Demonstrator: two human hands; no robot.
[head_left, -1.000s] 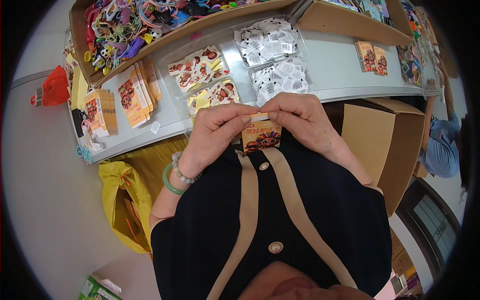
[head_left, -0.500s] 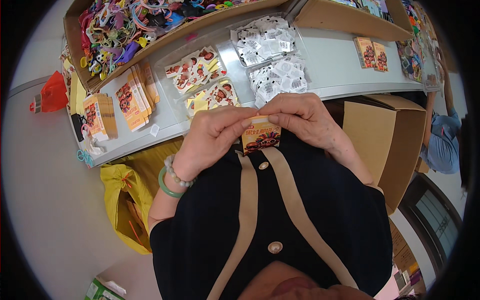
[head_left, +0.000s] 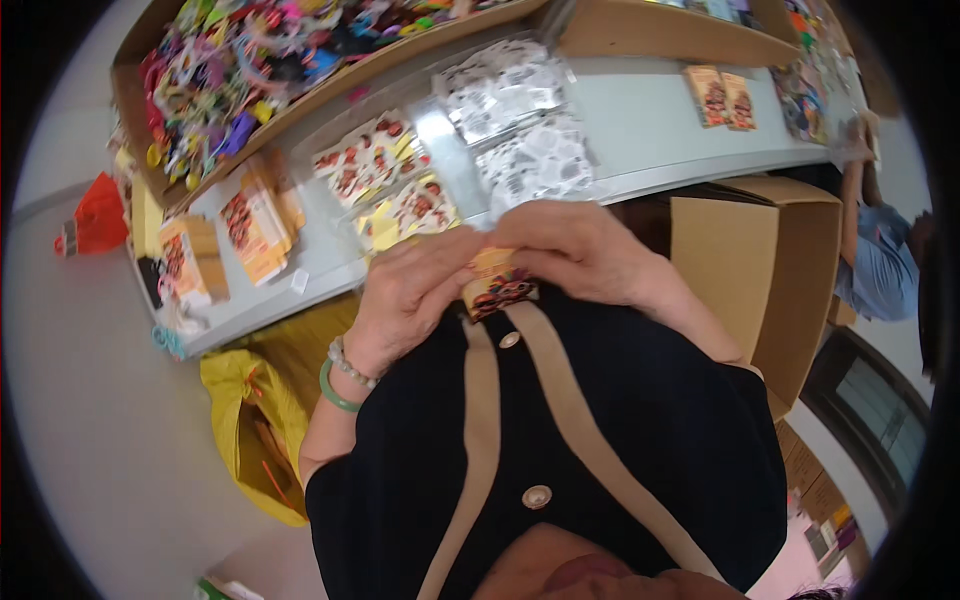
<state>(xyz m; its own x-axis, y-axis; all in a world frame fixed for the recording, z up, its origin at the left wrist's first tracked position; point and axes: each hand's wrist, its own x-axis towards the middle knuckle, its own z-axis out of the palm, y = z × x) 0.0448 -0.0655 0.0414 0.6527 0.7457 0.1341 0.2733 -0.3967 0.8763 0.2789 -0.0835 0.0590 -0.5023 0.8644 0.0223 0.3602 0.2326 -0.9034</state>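
A small yellow-orange printed box (head_left: 499, 290) is held upright close to my chest, its upper end between both hands. My left hand (head_left: 418, 285), with a bead bracelet and a green bangle at the wrist, grips the box's top left corner. From the other side, the fingers of my right hand (head_left: 570, 250) close over the top right edge. The fingers cover most of the top, so I cannot see whether the flap is fully closed. Just beyond the hands lie clear trays with picture stickers (head_left: 415, 205) and small white packets (head_left: 535, 160).
A carton of colourful trinkets (head_left: 250, 120) stands at the back left. Stacks of flat orange boxes (head_left: 250, 225) lie on the table's left. Two finished-looking orange boxes (head_left: 711, 97) lie farther right. An open carton (head_left: 725, 280) stands right, a yellow bag (head_left: 250, 430) left. Another person (head_left: 880, 250) sits far right.
The view has shifted and blurred slightly. My fingers have moved in over the top of the box, hiding the pale top edge that showed before. Both hands keep hold.
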